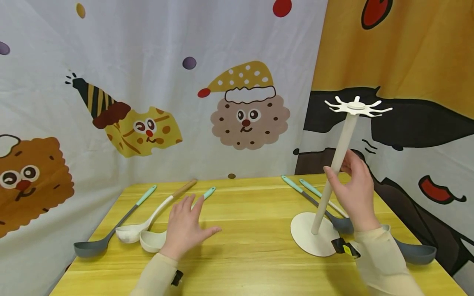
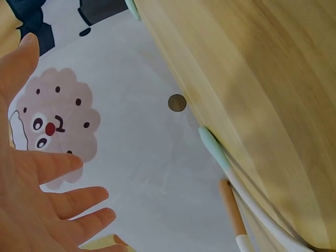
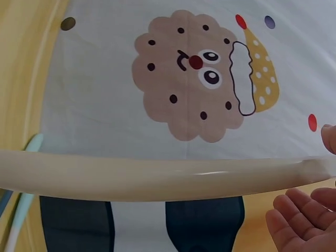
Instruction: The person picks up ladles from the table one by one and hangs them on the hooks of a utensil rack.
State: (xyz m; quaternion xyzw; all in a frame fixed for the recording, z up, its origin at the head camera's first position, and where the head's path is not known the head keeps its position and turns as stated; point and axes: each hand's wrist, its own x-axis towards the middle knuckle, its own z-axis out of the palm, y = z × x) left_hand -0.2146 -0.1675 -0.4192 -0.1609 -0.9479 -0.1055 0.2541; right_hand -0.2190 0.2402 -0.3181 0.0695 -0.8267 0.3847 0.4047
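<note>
Fingers spread, my left hand (image 1: 185, 226) hovers over a cream ladle with a mint handle (image 1: 148, 241) and covers part of it. Beside that lie a white ladle with a wooden handle (image 1: 129, 233) and a dark grey ladle (image 1: 91, 248). A white utensil stand (image 1: 339, 152) with a ring of hooks on top stands on its round base. My right hand (image 1: 355, 189) is around its pole, thumb on one side and fingers on the other, with gaps showing in the right wrist view. Whether it touches the pole is unclear.
Behind the stand lies another grey ladle (image 1: 342, 225), next to a mint-handled ladle with a pale shaft (image 1: 314, 190). A further grey ladle bowl (image 1: 418, 251) shows past my right forearm. A printed cloth (image 1: 155, 49) hangs along the back edge of the wooden table (image 1: 244, 263).
</note>
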